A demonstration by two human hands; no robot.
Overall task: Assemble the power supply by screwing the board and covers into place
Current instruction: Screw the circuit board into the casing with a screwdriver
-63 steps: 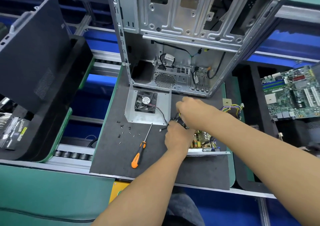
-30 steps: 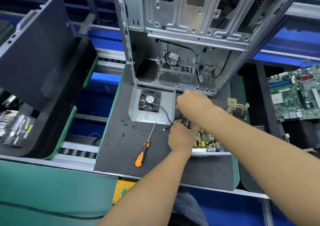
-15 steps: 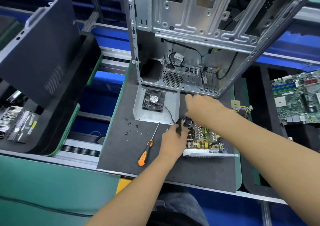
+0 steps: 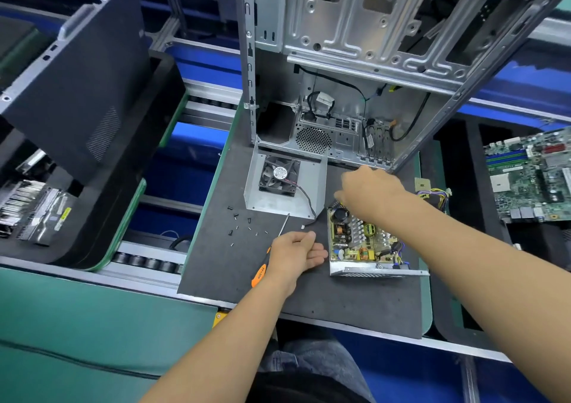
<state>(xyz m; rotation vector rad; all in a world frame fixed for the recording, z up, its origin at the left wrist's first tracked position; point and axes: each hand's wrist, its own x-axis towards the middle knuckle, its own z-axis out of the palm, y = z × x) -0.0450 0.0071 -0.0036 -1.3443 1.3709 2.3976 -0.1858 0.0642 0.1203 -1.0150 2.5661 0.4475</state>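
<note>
Dark anti-static matting covers the bench in front of me, with an open metal computer case standing at its far edge and a motherboard off to the right.

Half a second ago my left hand was up against the near-left corner of the power supply board, and a second ago both hands were bunched over it. Now my left hand has pulled away to the left and sits over the orange-handled screwdriver, fingers loosely extended and gripping nothing. My right hand hovers over the far end of the power supply board; whether its fingers hold anything I cannot tell.

I judge the board is now seated in its open metal tray, right of centre on the mat, so driving screws comes next. Loose black screws lie scattered to the left, near the fan cover.

Its fan hub carries a round label, too small to read. The screwdriver handle has black lettering I cannot make out.
</note>
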